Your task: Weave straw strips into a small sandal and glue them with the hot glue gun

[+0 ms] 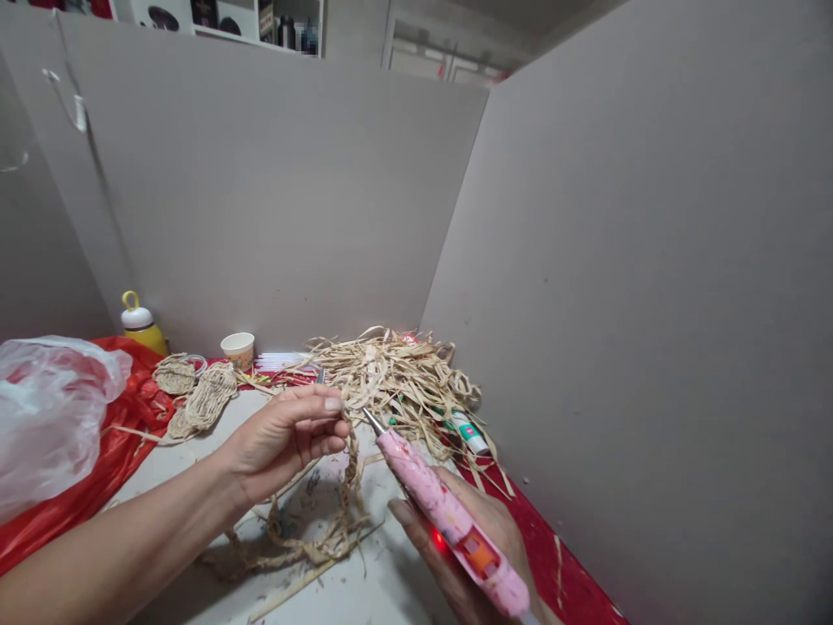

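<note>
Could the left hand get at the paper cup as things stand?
Probably yes: nothing tall appears to stand between the left hand and the paper cup, only low straw strands. Its fingers pinch the braided cord, though, so it would likely have to let go first.

Beyond left hand (286,438), tall grey panel (279,191); right of right hand (482,521), second grey panel (638,260), joined at slanting seam. High past left hand, open white shelf (226,36). Beneath hands, pale desk (390,569), red covering (547,542) along right side. Soft, muted light.
</note>
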The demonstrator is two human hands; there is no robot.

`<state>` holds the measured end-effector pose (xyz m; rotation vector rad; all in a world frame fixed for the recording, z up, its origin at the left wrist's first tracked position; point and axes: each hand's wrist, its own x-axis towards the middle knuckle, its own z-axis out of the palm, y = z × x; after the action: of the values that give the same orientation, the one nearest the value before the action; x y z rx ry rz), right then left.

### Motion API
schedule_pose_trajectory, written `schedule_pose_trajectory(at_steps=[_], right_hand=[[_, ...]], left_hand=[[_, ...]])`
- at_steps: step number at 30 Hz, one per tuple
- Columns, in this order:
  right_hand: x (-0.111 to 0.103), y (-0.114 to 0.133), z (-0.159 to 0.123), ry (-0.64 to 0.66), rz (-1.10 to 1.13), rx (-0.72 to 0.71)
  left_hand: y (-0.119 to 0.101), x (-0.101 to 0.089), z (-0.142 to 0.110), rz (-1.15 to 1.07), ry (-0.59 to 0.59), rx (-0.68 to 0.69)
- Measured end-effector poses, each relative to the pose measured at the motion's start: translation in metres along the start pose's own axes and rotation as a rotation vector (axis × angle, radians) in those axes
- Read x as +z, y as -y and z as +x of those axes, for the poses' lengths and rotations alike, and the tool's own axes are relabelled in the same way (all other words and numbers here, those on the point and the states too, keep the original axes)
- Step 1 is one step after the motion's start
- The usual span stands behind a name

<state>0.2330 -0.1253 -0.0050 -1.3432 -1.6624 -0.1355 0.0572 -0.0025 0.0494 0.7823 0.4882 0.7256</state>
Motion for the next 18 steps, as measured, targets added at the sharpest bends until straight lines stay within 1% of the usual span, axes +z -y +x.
schedule_pose_trajectory(at_steps=[2, 5, 7, 10, 11, 12, 15, 17, 18], right_hand=[[-0.001, 0.000, -0.001, 0.058, -0.022, -0.007], [-0.001, -0.007, -0.003, 0.067, -0.071, -0.003], [-0.001, -0.018, -0.003, 0.056, -0.130, -0.012], [0.001, -0.039, 0.001, 0.067, -0.249, -0.067], [0.001, -0.045, 0.004, 0.104, -0.288, -0.092], [0.002, -0.049, 0.007, 0.189, -0.332, -0.080], [0.004, -0.052, 0.016, 0.478, -0.479, 0.088], [0.006, -0.052, 0.019, 0.616, -0.531, 0.168], [0.007, -0.052, 0.020, 0.653, -0.542, 0.181]], left_hand=[[0.001, 0.000, 0.000, 0.004, 0.000, -0.008], [0.000, 0.000, -0.001, 0.018, 0.008, -0.008], [-0.005, -0.001, -0.002, 0.044, 0.026, 0.011], [-0.022, -0.006, -0.004, 0.144, 0.063, 0.073], [-0.028, -0.008, -0.005, 0.196, 0.074, 0.102], [-0.035, -0.010, -0.006, 0.250, 0.082, 0.134], [-0.049, -0.016, -0.010, 0.403, 0.079, 0.213], [-0.053, -0.017, -0.012, 0.506, 0.069, 0.244], [-0.054, -0.016, -0.014, 0.558, 0.068, 0.255]])
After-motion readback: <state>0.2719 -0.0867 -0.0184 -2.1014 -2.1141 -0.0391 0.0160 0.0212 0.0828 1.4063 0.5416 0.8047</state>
